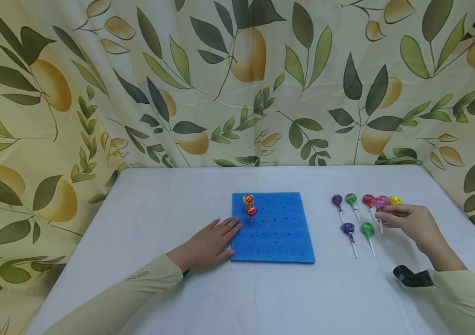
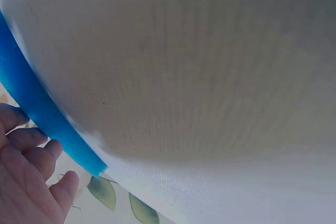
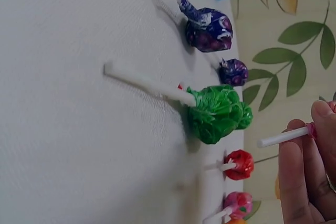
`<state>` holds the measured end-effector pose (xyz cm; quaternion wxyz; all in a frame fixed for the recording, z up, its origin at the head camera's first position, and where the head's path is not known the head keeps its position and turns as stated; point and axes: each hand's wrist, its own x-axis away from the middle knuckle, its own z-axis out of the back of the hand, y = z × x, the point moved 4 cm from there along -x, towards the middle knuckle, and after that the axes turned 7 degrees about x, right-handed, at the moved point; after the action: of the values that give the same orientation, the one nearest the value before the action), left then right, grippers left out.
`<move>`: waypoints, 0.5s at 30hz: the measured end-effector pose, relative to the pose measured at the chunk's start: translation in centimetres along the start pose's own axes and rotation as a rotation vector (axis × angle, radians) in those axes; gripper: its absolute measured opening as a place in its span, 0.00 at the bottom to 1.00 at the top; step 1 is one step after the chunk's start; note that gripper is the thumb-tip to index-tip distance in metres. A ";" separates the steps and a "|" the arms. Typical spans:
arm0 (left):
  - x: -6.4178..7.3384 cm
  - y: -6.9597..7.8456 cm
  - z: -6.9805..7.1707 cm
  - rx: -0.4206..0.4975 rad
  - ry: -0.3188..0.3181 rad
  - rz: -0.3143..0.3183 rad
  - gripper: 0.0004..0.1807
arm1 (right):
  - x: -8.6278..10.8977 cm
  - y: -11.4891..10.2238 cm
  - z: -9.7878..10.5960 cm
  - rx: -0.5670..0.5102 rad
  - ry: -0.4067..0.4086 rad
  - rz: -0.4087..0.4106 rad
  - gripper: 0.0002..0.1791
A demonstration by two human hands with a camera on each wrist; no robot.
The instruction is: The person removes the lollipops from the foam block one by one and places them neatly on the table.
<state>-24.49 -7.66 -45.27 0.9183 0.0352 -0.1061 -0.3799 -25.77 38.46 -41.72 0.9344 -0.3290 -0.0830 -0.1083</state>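
My right hand [image 1: 409, 225] pinches a pink lollipop [image 1: 381, 201] by its wrapped end, its white stick pointing down. The right wrist view shows this white stick [image 3: 283, 137] raised off the table between thumb and fingers. With fingers extended, my left hand [image 1: 210, 242] rests at the left edge of a blue foam board [image 1: 279, 246]. Its fingertips touch the board's edge. Two lollipops stand in the board near its upper left: a red-and-yellow one [image 1: 248, 199] and, in front of it, a red one [image 1: 251, 211]. Rows of small holes dot the board.
Right of the board lie purple lollipops [image 1: 348, 228], green lollipops [image 1: 367, 229], a red lollipop [image 1: 368, 200] and a yellow one [image 1: 395, 200]. Another pink lollipop [image 3: 239, 204] lies beyond the red one. A white cloth covers the table [image 1: 157, 195]; a patterned curtain [image 1: 220, 116] hangs behind.
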 end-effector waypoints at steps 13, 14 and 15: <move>0.0 0.0 0.0 -0.008 -0.003 0.004 0.37 | -0.1 2.8 1.2 0.091 -0.061 -0.028 0.45; 0.0 0.0 0.0 -0.007 -0.005 0.006 0.37 | -0.1 3.0 1.2 0.097 -0.061 -0.034 0.46; 0.0 0.0 0.0 -0.005 -0.003 0.006 0.37 | -0.1 3.1 1.3 0.100 -0.065 -0.037 0.46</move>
<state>-24.50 -7.62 -45.29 0.9194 0.0317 -0.1067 -0.3773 -25.21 41.68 -42.63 0.9444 -0.2835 -0.1246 -0.1108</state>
